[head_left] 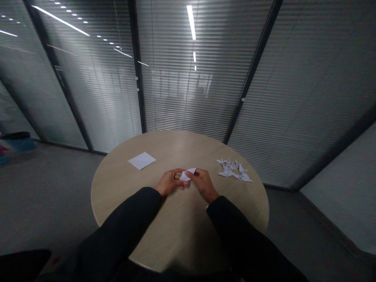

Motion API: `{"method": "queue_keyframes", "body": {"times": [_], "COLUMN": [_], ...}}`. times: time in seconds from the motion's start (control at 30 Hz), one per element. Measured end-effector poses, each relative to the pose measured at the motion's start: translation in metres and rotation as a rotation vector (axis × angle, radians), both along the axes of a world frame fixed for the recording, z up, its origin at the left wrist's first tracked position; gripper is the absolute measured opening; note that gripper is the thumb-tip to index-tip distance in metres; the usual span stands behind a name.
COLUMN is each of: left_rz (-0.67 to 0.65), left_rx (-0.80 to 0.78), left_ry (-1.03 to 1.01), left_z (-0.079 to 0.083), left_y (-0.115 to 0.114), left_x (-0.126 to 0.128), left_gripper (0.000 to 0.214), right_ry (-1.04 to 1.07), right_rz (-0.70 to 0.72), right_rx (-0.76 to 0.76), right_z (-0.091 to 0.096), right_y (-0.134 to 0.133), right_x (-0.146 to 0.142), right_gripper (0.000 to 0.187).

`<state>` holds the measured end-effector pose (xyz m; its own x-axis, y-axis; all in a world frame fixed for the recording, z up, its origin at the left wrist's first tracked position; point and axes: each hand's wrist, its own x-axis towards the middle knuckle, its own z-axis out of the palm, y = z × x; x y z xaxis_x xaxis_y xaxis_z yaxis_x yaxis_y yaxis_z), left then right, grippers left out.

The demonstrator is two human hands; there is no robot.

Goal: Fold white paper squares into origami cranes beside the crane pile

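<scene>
A small piece of folded white paper [188, 174] is held between my two hands over the middle of the round table. My left hand [169, 182] grips its left side, fingers curled around it, a ring on one finger. On the right side, my right hand [204, 183] pinches the paper with the thumb on top. The finer folds are too small to make out. Several folded white paper cranes [233, 171] lie in a cluster to the right of my right hand. Beyond my left hand, flat white paper [142, 161] rests on the table.
The round wooden table [117, 192] stands close to a glass partition with blinds [188, 98]. A blue bin with a dark rim [20, 141] is on the floor at the far left. A white wall [340, 192] runs along the right.
</scene>
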<state>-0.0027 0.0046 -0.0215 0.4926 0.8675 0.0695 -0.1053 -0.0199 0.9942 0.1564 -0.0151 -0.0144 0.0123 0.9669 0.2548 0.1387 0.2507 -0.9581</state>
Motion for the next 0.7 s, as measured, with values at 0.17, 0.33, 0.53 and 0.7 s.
{"method": "queue_keyframes", "body": {"times": [0.17,0.33,0.53,0.7], "left_rz": [0.038,0.191,0.239,0.269], "left_rx": [0.067,0.167,0.056,0.0], "left_ry": [0.053,0.084,-0.019,-0.082], "left_z": [0.001,0.008,0.01,0.011], "left_y": [0.001,0.001,0.0,-0.001], "left_x": [-0.001,-0.004,-0.004,-0.002], "left_gripper": [0.059,0.047,0.045,0.048], "right_ry": [-0.026,-0.056,-0.06,-0.051], "right_rz": [-0.018,0.018,0.063,0.085], "right_rx": [-0.034,-0.039,-0.033,-0.048], "right_z": [-0.002,-0.006,-0.008,-0.009], "right_y": [0.004,0.007,0.007,0.008], "right_x": [0.004,0.005,0.003,0.004], "right_gripper": [0.034,0.033,0.031,0.032]}}
